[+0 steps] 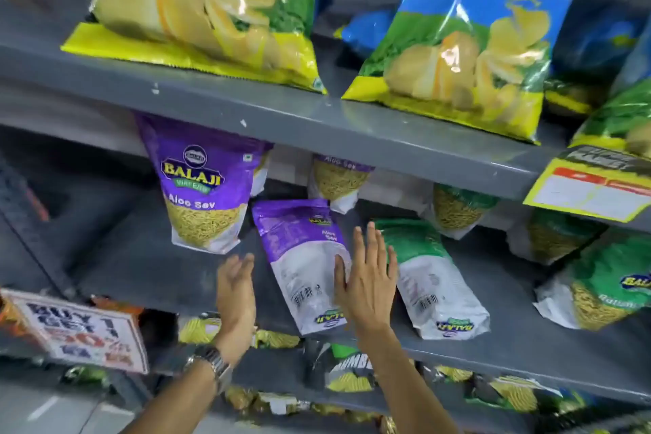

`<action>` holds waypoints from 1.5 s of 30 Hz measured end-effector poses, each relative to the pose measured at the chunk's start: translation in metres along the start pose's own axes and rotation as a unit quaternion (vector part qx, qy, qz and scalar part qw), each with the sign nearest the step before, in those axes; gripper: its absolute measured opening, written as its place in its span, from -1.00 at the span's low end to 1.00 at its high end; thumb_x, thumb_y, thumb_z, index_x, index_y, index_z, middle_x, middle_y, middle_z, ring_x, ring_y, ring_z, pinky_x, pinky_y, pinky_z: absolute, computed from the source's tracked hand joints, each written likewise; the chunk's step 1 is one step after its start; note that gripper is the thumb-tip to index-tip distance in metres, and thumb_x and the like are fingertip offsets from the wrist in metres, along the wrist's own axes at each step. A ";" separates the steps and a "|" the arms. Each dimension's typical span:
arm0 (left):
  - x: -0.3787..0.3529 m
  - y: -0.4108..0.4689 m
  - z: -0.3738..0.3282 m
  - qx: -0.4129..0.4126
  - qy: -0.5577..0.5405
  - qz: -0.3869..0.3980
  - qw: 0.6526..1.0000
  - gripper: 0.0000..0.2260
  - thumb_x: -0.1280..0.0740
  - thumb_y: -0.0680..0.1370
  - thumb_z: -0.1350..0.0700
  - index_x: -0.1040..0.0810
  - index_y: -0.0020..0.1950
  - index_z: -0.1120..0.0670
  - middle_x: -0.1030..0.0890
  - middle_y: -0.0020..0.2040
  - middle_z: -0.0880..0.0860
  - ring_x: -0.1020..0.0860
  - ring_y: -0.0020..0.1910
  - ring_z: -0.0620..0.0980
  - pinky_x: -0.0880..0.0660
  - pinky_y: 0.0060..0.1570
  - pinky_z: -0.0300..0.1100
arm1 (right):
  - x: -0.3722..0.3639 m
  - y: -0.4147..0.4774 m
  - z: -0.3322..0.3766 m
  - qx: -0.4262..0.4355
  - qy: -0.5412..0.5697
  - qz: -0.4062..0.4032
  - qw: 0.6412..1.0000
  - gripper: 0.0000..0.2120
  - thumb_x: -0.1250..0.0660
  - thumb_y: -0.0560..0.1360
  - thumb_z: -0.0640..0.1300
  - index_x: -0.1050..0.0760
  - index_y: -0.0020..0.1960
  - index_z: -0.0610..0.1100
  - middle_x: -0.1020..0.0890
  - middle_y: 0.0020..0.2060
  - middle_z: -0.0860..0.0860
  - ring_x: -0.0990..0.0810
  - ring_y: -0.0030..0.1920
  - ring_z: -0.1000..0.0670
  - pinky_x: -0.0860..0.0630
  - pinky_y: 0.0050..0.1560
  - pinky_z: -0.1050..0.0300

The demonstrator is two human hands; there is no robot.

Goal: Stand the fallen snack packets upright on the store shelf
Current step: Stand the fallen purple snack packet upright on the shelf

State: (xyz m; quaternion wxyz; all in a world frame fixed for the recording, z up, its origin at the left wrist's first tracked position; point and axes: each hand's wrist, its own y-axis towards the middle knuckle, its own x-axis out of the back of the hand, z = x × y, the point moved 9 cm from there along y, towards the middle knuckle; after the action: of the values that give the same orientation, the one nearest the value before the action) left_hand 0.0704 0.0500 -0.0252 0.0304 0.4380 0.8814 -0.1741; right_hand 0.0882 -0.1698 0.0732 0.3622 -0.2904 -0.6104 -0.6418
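Fallen purple packet (303,264) lies flat, back side up, on the grey middle shelf (148,257). Your right hand (370,278) rests on its right edge, fingers spread flat. Your left hand (235,289) is open, just left of it. A green packet (429,278) lies flat beside it; an upright Aloo Sev packet (204,187) stands behind.

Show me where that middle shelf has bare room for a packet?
Bare grey shelf lies left of the fallen purple packet, below the upright Aloo Sev packet. Right of it, the fallen green packet and more green packets crowd the shelf.

Three purple packets (202,187), four green packets (431,278), two hands (370,278)
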 end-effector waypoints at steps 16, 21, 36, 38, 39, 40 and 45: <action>-0.063 0.030 0.033 0.045 0.170 0.188 0.966 -0.68 -0.50 0.38 -0.07 -0.61 0.00 0.11 -0.71 -0.05 0.15 -0.67 -0.04 0.10 -0.63 -0.13 -0.06 | -0.137 0.042 -0.045 -0.295 0.509 0.349 0.729 -0.63 -0.60 0.19 -0.18 -0.63 -0.04 -0.22 -0.71 -0.18 -0.10 -0.68 -0.31 0.09 -0.57 -0.26 0.27; -0.086 0.034 -0.017 -0.097 0.208 0.191 0.954 -0.64 -0.49 0.29 -0.21 -0.55 -0.03 -0.06 -0.69 -0.12 -0.07 -0.65 -0.11 -0.11 -0.58 -0.03 -0.14 | -0.089 0.081 -0.049 -0.266 0.549 0.264 0.747 -0.56 -0.55 0.22 -0.38 -0.47 0.01 -0.23 -0.63 -0.01 -0.24 -0.58 -0.23 0.02 -0.51 -0.41 0.33; -0.114 0.040 -0.046 -0.254 0.210 0.209 0.921 -0.31 -0.53 0.36 0.06 -0.27 0.38 0.15 -0.49 0.20 0.03 -0.52 0.15 -0.06 -0.46 0.09 -0.36 | -0.059 0.105 -0.061 -0.162 0.630 0.201 0.732 -0.54 -0.52 0.19 -0.45 -0.53 -0.06 -0.03 -0.69 -0.11 0.03 -0.67 -0.10 0.06 -0.61 0.01 0.12; -0.099 0.021 -0.040 -0.279 0.184 0.132 0.933 -0.28 -0.51 0.35 -0.06 -0.27 0.39 0.11 -0.40 0.22 0.00 -0.44 0.18 -0.10 -0.36 0.16 -0.37 | -0.054 0.108 -0.059 -0.148 0.642 0.210 0.723 -0.59 -0.50 0.21 -0.46 -0.57 -0.08 -0.07 -0.71 -0.15 0.02 -0.68 -0.10 0.00 -0.61 0.02 0.06; -0.093 0.006 -0.035 -0.292 0.173 0.098 0.936 -0.31 -0.47 0.35 -0.12 -0.28 0.37 0.07 -0.38 0.16 -0.06 -0.45 0.12 -0.12 -0.37 0.12 -0.42 | -0.055 0.108 -0.059 -0.150 0.637 0.210 0.726 -0.59 -0.51 0.20 -0.45 -0.57 -0.06 -0.10 -0.71 -0.14 -0.03 -0.68 -0.10 -0.03 -0.60 0.01 0.04; -0.091 -0.009 -0.027 -0.295 0.167 0.081 0.937 -0.33 -0.44 0.34 -0.16 -0.30 0.35 0.03 -0.37 0.09 -0.12 -0.47 0.07 -0.11 -0.42 0.07 -0.38 | -0.056 0.107 -0.060 -0.158 0.629 0.203 0.734 -0.58 -0.53 0.18 -0.42 -0.56 -0.01 -0.17 -0.70 -0.10 -0.10 -0.67 -0.08 -0.06 -0.59 0.01 0.01; -0.126 -0.044 0.023 -0.238 0.224 0.168 0.930 -0.07 -0.57 0.28 0.06 -0.08 0.49 0.11 -0.30 0.29 0.05 -0.30 0.30 -0.01 -0.28 0.33 -0.19 | -0.049 0.094 -0.063 -0.209 0.582 0.123 0.776 -0.56 -0.59 0.16 -0.33 -0.50 -0.04 -0.16 -0.67 -0.08 -0.17 -0.66 -0.09 -0.13 -0.60 0.06 -0.09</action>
State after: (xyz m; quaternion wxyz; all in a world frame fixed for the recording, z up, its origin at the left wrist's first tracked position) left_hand 0.1111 -0.0780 -0.0084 -0.0353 0.5872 0.7944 0.1514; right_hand 0.1971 -0.2264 0.0820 0.6545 -0.0029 -0.0933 -0.7503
